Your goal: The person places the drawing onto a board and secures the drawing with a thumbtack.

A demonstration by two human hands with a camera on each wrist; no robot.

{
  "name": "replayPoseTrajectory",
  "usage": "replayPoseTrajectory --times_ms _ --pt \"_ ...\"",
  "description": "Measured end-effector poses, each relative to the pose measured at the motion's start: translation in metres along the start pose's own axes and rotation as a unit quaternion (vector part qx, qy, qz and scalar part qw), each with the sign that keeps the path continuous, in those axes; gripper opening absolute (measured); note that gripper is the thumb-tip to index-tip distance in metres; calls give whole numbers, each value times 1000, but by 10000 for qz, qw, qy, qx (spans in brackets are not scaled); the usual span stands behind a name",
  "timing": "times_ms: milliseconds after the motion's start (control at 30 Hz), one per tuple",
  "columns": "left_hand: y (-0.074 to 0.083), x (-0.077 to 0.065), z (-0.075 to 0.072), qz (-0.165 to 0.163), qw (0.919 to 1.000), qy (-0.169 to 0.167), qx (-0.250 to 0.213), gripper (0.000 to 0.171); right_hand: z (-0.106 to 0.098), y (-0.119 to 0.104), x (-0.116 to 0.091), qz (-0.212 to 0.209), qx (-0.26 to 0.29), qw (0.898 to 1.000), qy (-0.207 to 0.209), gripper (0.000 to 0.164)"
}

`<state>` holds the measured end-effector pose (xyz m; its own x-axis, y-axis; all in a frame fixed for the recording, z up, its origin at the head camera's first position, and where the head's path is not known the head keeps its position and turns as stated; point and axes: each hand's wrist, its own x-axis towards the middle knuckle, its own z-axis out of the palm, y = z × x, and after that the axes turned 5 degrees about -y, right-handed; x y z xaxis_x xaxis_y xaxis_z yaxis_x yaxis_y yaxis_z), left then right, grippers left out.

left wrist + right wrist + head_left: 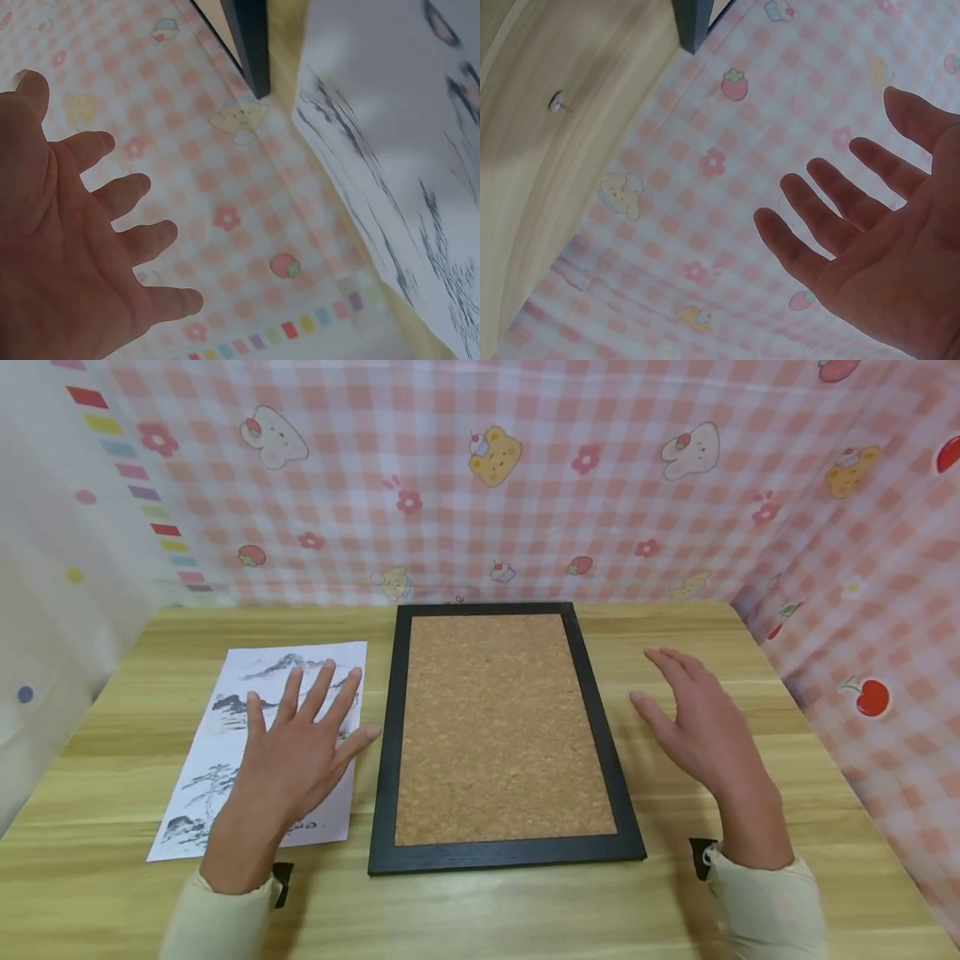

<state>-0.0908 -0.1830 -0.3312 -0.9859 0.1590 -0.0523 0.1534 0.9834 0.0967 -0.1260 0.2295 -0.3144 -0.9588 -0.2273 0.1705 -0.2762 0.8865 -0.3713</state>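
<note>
- The work in hand seems to centre on the printed sheet (212, 739) and the cork board (506, 727); the sheet lies flat on the tabletop (495, 914), to the left of the board and apart from it.
- To handle the sheet well, it would be best taken lightly by its edges or corners, since thin paper probably creases if pinched mid-page.
- The board would be steadier if held by its black frame (510, 855), keeping the fingers off the cork.
- A small pin (556, 102) shows on the tabletop in the right wrist view; it calls for a careful pinch by the head, and no palm should come down on it.
- The left hand (295, 764) is over the sheet, palm down, fingers fanned wide and straight, thumb out towards the frame; it grips nothing and appears raised off the paper.
- The right hand (701, 727) hovers beyond the frame's right side, fingers extended and thumb set apart, holding nothing.
- Both forearms reach forward from the near edge of the view, a hand on either side of the board, neither touching it.
</note>
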Motion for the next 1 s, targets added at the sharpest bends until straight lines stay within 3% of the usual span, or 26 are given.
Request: replayPoseTrajectory --times_ms 300,533,1000 --pt "-11 -3 -4 -176 9998 -70 -63 70 -14 15 -6 394 462 9978 -283 54" --pt "-18 -8 -4 -266 9996 -13 -82 70 -12 24 -12 568 708 9946 -495 54" --pt "-33 -6 -1 -432 9991 -2 -18 74 -5 37 -17 733 599 9914 -908 54"
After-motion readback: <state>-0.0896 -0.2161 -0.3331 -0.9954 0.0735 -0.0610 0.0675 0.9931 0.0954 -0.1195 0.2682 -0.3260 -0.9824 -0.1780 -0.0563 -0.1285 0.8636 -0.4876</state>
